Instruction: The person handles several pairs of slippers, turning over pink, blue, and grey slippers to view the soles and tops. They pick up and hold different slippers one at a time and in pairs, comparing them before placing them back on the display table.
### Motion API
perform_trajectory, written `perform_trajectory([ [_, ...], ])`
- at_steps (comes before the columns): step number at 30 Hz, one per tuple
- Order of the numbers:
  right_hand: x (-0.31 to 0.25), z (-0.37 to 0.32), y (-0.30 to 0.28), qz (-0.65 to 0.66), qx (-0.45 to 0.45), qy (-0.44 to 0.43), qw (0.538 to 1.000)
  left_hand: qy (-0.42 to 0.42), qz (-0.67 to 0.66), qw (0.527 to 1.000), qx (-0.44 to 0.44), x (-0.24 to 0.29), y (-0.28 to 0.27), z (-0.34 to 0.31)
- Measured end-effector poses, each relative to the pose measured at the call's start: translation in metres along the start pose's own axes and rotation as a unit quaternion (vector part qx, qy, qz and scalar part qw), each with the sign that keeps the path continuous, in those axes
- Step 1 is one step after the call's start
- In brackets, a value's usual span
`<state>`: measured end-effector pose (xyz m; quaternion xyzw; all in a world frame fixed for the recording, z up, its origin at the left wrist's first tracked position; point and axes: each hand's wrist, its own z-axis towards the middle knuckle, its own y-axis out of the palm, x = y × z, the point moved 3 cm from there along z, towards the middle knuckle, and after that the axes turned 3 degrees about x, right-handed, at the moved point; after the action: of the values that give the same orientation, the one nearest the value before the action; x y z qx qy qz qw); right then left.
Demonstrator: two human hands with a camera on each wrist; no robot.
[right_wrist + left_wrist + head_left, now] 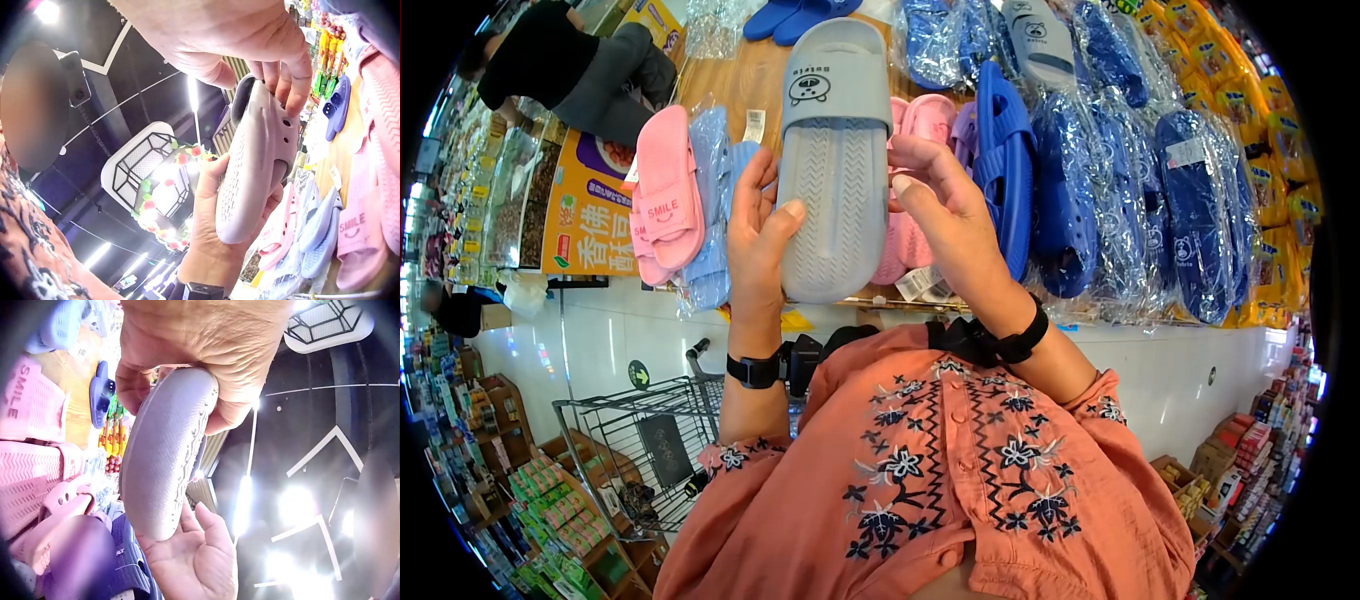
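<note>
A grey slipper (833, 200) with a printed bear face on its strap is held up in front of the body, toe end away. My left hand (760, 225) grips its left edge, thumb on the footbed and fingers behind. At the other side, my right hand (945, 200) has loosely bent fingers, their tips right at the slipper's edge near the strap. In the right wrist view, the right fingers (290, 81) lie against the strap's side. The left wrist view shows the slipper (165, 456) nearly edge-on, with the right palm (203, 565) beyond it.
Pink slippers (665, 195) marked SMILE and bagged light-blue slippers (708, 215) lie left on the wooden display table (740, 80). Blue slippers (1003, 170), many bagged, crowd the right. A wire shopping cart (640, 440) stands at lower left; another person (550, 60) is at upper left.
</note>
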<state>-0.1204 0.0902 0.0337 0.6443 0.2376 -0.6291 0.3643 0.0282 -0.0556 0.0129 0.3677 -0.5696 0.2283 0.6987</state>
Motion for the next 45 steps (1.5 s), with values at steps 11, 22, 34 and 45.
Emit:
perform_trajectory([
  [11, -0.001, 0.004, 0.013, 0.06, 0.001, 0.049, 0.997, 0.117, 0.279, 0.953, 0.021, 0.023, 0.009, -0.008],
  [22, 0.014, 0.009, 0.017, 0.369, -0.094, 0.182, 0.907, 0.361, 0.384, 0.834, -0.166, 0.052, 0.067, -0.037],
  [34, 0.019, 0.008, 0.015, 0.351, -0.108, 0.166, 0.915, 0.305, 0.213, 0.91, -0.182, 0.058, 0.047, -0.033],
  [45, 0.022, 0.008, 0.022, 0.351, -0.114, 0.172, 0.914, 0.289, 0.2, 0.917, -0.187, 0.058, 0.038, -0.036],
])
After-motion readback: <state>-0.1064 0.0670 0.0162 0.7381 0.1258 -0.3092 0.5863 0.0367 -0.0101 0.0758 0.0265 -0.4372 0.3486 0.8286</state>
